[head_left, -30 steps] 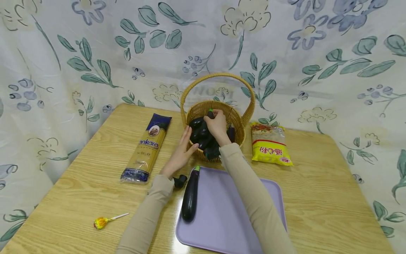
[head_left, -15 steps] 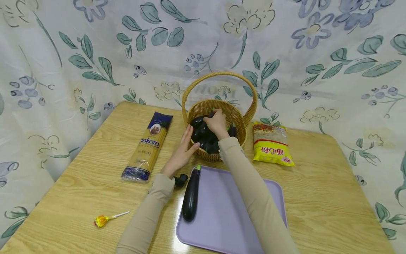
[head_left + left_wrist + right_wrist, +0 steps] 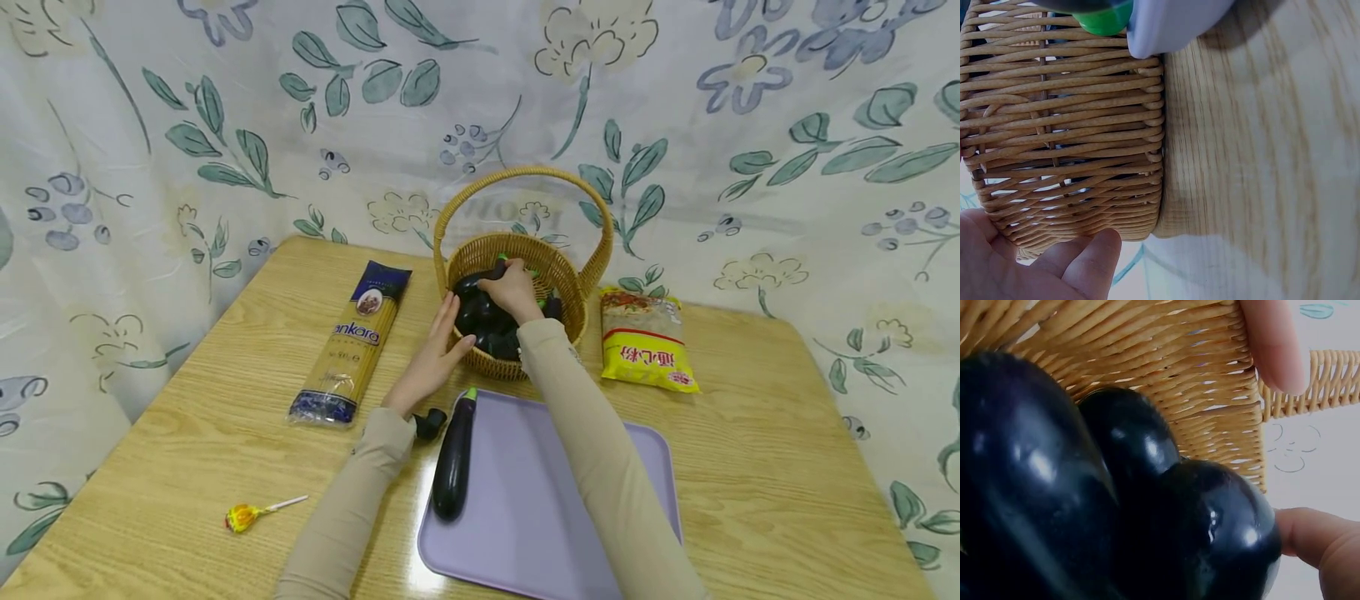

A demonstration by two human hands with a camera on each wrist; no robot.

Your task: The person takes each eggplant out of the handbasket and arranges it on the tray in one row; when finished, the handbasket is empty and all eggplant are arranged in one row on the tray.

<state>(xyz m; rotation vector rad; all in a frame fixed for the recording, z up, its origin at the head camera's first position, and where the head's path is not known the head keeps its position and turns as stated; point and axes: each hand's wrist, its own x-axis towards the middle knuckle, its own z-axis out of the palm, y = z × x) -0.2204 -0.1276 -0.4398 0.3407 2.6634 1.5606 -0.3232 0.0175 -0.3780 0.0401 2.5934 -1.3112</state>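
Inside the wicker basket (image 3: 558, 258), several dark glossy eggplants (image 3: 472, 312) lie together on the left side. My right hand (image 3: 513, 292) reaches in and pinches one eggplant (image 3: 498, 269) close to its green stem end. Large rounded eggplant bodies (image 3: 1216, 531) fill the right wrist view, with a thumb (image 3: 1316, 540) against one of them and a finger above. Fairly straight fingers of my left hand (image 3: 423, 367) rest against the basket's left side and front rim. In the left wrist view, those fingers (image 3: 1094, 262) lie along the outer weave.
In front of the basket is a lilac tray (image 3: 525, 500), with one long eggplant (image 3: 452, 467) at its left edge. A spaghetti packet (image 3: 348, 346) and a lollipop (image 3: 243, 517) lie to the left, a yellow pasta bag (image 3: 647, 342) to the right. A floral curtain (image 3: 480, 100) hangs behind.
Both hands stay at the basket with little movement; the right wrist has lifted slightly. The green stem by the right fingers, hardly visible half a second ago, shows again. The head view has shifted slightly.
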